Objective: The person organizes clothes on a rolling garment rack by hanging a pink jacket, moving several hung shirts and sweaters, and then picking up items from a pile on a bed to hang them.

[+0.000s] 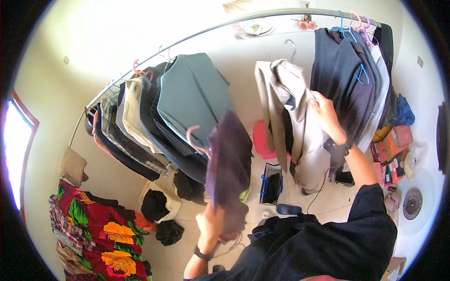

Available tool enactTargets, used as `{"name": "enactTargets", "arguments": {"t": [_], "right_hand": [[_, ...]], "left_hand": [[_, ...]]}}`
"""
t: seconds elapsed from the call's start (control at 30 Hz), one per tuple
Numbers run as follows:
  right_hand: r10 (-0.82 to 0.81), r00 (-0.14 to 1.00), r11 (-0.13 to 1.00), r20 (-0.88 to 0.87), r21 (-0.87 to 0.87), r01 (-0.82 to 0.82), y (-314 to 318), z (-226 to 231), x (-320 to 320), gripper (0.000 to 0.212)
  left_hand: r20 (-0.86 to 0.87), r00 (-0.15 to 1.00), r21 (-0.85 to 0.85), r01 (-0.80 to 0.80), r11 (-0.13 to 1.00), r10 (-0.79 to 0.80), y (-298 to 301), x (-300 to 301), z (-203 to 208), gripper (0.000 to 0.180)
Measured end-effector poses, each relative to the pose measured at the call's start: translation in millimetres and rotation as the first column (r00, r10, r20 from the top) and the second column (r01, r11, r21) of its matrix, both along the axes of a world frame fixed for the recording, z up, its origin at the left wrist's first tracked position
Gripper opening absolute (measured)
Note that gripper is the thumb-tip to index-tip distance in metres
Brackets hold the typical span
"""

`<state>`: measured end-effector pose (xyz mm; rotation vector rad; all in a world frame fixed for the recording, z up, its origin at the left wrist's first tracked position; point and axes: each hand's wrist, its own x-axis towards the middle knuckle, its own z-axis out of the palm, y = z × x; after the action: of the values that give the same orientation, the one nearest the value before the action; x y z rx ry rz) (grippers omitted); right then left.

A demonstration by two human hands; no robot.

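Observation:
My left hand point(210, 225) is closed on the lower part of a dark purple garment point(229, 154), which is held up before me, slightly blurred. A pink hanger point(193, 139) sticks out of its left side. On the right, my right hand point(325, 116) grips the side of a beige jacket point(300, 98). The jacket is on a metal hanger point(291, 47) whose hook stands apart from the rail. Its sleeves and hem hang down toward the floor. Behind the purple garment, a grey-blue garment point(190, 96) hangs on the rail.
A curved metal clothes rail point(225, 22) spans the room, with several garments at its left and dark vests point(328, 70) at its right. Boxes point(398, 138) are stacked at the right wall. A red floral blanket point(101, 234) lies lower left. A slipper point(288, 209) and an open box point(271, 185) are on the floor.

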<state>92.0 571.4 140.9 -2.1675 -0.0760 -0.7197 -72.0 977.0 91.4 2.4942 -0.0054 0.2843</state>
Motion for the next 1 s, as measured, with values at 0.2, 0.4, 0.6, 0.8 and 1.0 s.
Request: {"name": "enactTargets", "arguments": {"t": [0.2, 0.4, 0.6, 0.8, 1.0], "right_hand": [[0.135, 0.928, 0.991, 0.348, -0.044, -0.128, 45, 50, 56, 0.032], [0.118, 0.956, 0.993, 0.270, -0.042, -0.110, 99, 112, 124, 0.020], [0.055, 0.984, 0.996, 0.168, -0.072, -0.043, 152, 77, 163, 0.021], [0.103, 0.994, 0.992, 0.042, 0.068, -0.106, 170, 69, 159, 0.016], [0.187, 0.976, 0.975, 0.114, 0.102, -0.199, 154, 51, 186, 0.028]], "left_hand": [[-0.172, 0.985, 0.003, -0.011, 1.000, 0.012, -21, -54, -49, 0.020], [-0.308, 0.951, -0.002, -0.036, 0.999, 0.034, -36, -68, -46, 0.023], [-0.338, 0.941, -0.009, 0.034, 0.999, -0.034, -36, -73, -49, 0.027], [-0.259, 0.934, 0.029, 0.260, 0.965, -0.244, -40, -65, -49, 0.020], [-0.160, 0.867, 0.069, 0.486, 0.871, -0.472, -40, -45, -38, 0.020]]}}
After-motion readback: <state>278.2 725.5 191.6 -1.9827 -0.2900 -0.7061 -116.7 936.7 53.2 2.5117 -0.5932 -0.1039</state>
